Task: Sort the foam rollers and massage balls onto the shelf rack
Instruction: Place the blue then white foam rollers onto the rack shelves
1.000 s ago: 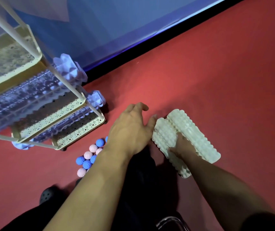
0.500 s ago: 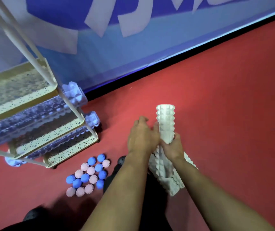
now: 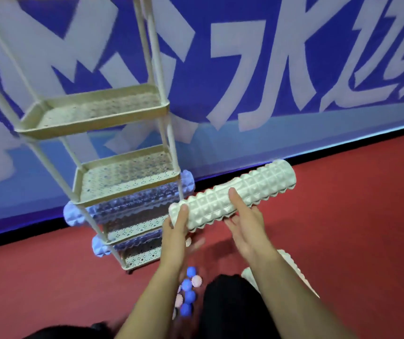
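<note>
A white foam roller (image 3: pixel 232 195) is held up off the red floor (image 3: pixel 342 228) by 2 hands. Its near end is gripped by the left hand (image 3: pixel 175 231), thumb on top. Its middle is cupped from below by the right hand (image 3: pixel 243 225), thumb on top. The shelf rack (image 3: pixel 113 167), with 2 purple rollers (image 3: pixel 127 206) on its low shelves, is seen just left of the left hand. Blue and pink massage balls (image 3: pixel 187 293) lie below the left wrist. Another white roller (image 3: pixel 291 265) is partly hidden under the right arm.
</note>
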The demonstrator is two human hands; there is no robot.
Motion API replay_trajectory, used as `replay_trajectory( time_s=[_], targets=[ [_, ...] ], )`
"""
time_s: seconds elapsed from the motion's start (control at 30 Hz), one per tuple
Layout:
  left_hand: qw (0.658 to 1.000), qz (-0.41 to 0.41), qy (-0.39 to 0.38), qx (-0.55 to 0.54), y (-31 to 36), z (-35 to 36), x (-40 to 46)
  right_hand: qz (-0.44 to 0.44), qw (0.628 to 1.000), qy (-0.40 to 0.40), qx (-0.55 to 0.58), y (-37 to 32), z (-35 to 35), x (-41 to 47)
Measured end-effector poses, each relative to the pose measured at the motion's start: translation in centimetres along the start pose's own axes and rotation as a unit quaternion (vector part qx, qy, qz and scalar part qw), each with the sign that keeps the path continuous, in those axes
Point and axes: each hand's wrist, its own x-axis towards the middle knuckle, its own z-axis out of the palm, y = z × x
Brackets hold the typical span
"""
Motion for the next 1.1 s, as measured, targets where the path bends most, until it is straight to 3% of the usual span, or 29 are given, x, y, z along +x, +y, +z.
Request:
replay_trajectory(
  time_s=[0.13,0.23,0.3,0.43,0.5,0.6,0.67,0.83,1.0,1.1],
  targets=[
    [0.991,0.070,0.054,-0.100,5.7,-7.0,-1.9,0.051,0.998,-0.037,-0.026,2.9,8.8,-3.2],
    [0.981,0.122,0.123,-0.088,8.8,-11.9,-3.2,0.084,0.980,-0.045,-0.173,3.7,13.0,-5.6],
    [0.975,0.138,0.153,-0.083,10.2,-14.6,-3.7,0.029,0.946,-0.026,-0.321,3.9,14.6,-6.2],
    [0.958,0.144,0.227,-0.098,12.1,-19.2,-4.8,-0.246,0.795,0.021,-0.553,3.4,17.3,-5.2],
    [0.958,0.136,0.237,-0.081,12.8,-21.1,-5.0,-0.361,0.694,-0.085,-0.617,3.2,18.9,-4.2],
    [0.964,0.124,0.229,-0.055,13.7,-22.4,-4.7,-0.375,0.504,-0.291,-0.721,3.0,21.9,-2.9],
    [0.970,0.116,0.211,-0.042,14.2,-22.3,-4.2,-0.342,0.439,-0.353,-0.753,3.1,23.0,-2.0],
    [0.981,0.097,0.161,-0.048,14.9,-20.7,-1.8,-0.280,0.440,-0.370,-0.769,2.6,22.6,0.3],
    [0.988,0.078,0.126,-0.048,15.4,-19.4,1.0,-0.283,0.347,-0.351,-0.822,1.5,23.7,3.8],
    [0.984,0.047,0.170,-0.020,15.2,-20.2,2.4,-0.279,0.343,-0.300,-0.845,2.7,24.7,5.7]
  ],
)
